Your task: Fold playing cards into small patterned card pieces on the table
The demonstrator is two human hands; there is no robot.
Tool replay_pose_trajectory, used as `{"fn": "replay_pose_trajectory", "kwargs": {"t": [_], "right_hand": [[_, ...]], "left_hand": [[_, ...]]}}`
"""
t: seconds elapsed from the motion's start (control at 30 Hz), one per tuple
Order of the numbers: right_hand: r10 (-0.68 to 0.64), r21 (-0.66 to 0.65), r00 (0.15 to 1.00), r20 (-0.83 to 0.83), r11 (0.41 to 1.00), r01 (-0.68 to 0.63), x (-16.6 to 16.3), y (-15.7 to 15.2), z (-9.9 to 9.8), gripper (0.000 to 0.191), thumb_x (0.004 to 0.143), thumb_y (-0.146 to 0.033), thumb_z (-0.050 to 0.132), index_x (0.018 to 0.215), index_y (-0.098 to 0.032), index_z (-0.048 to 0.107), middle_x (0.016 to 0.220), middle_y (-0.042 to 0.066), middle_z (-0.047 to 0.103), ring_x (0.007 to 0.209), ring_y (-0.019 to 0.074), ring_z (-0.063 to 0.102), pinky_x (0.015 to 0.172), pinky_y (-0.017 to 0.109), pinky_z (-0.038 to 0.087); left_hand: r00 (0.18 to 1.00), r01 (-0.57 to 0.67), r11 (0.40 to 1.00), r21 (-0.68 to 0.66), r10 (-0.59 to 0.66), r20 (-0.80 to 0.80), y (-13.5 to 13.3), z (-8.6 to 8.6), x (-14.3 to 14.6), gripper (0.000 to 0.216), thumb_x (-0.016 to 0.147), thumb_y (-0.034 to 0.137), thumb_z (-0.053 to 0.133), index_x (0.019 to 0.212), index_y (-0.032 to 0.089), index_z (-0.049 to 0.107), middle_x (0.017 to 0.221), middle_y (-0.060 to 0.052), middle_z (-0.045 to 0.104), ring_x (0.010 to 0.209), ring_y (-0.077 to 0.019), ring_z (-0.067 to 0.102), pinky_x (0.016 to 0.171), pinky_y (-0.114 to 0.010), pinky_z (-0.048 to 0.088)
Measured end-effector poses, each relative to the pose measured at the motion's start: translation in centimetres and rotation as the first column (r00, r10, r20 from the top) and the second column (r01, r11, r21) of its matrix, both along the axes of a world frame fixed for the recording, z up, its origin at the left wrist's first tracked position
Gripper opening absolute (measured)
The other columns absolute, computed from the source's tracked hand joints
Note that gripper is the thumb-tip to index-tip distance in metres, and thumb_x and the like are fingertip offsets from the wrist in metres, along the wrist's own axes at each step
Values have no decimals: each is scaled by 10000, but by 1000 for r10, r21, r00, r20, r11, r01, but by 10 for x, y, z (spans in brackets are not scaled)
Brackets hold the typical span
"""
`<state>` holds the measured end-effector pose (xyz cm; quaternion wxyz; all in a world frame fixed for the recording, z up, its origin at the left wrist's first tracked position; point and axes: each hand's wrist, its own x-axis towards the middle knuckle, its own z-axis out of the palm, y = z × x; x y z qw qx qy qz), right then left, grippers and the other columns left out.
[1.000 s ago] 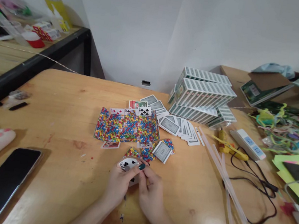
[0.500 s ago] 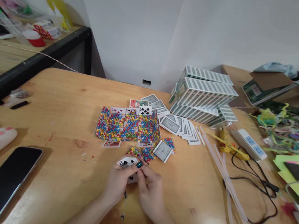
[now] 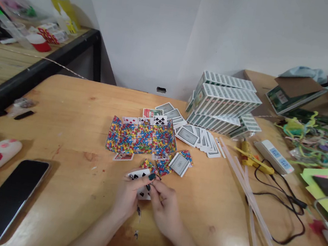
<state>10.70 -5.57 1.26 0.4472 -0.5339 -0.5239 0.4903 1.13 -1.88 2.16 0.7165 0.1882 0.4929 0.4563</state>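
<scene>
White with black spades, the card (image 3: 143, 195) sat low at the table's (image 3: 75, 127) near middle, clamped under the left hand's (image 3: 126, 199) thumb; the right hand (image 3: 165, 208) bunched its fingers at the right edge (gripping it or not, I could not tell). From the head view, work looked partway: the patterned panel (image 3: 143, 139) stood open beyond, cards (image 3: 160, 120) along its far edge, while the loose cards (image 3: 187, 135) to its right seemed unused. Far right, the striped boxes (image 3: 230, 101) looked unopened; the cardboard box (image 3: 303, 89) gaped, its contents unclear.
</scene>
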Motion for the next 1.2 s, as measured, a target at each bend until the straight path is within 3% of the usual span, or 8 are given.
{"fn": "replay_pose_trajectory", "kwargs": {"t": [0.13,0.27,0.4,0.6,0.8,0.97,1.2], "right_hand": [[6,-110,991,-137,994,-21,9,3,2,237,838,-327,457,695,-159,542,590,-24,437,528,99,386,496,200,338],[-63,-164,990,-127,986,41,21,7,3,247,805,-363,525,719,-144,599,607,-3,515,536,102,429,486,198,352],[-86,-144,991,-101,987,71,26,9,3,264,791,-382,545,703,-141,610,603,5,528,543,108,445,490,203,367],[-68,-127,994,-80,990,58,21,8,2,285,804,-378,507,645,-145,550,546,-29,419,500,87,365,455,191,311],[-73,-224,989,-131,974,42,19,9,2,266,773,-339,479,574,-162,480,510,-52,358,461,78,326,425,188,279],[-65,-259,981,-182,966,15,20,11,1,197,700,-224,457,509,-172,450,468,-64,337,429,66,285,406,179,248],[-53,-260,971,-231,966,-9,24,10,-5,226,670,-172,433,600,-153,647,477,-40,464,428,71,363,414,171,302]], "left_hand": [[979,51,997,52,-40,-198,2,-3,-5,150,536,225,727,641,131,674,532,3,624,455,-103,533,444,-188,415],[888,257,939,229,-136,-439,6,-1,-13,100,614,237,666,583,143,681,522,5,620,485,-110,532,456,-182,406],[825,309,882,354,-64,-562,4,5,-15,99,661,228,630,688,174,708,664,-26,692,581,-149,593,540,-209,461],[730,422,792,441,-8,-684,-2,4,-14,111,742,231,572,755,193,676,746,-38,695,656,-157,614,630,-221,468],[675,521,729,444,-33,-737,-3,-4,-11,125,794,226,500,761,193,616,839,-52,676,756,-167,610,707,-242,448],[627,541,729,418,-19,-778,-2,-6,-11,121,783,246,511,712,197,597,699,-22,630,689,-162,576,653,-233,425],[617,514,751,416,14,-787,-1,-3,-12,132,771,244,511,659,201,564,589,14,562,588,-138,532,591,-211,396]]}}
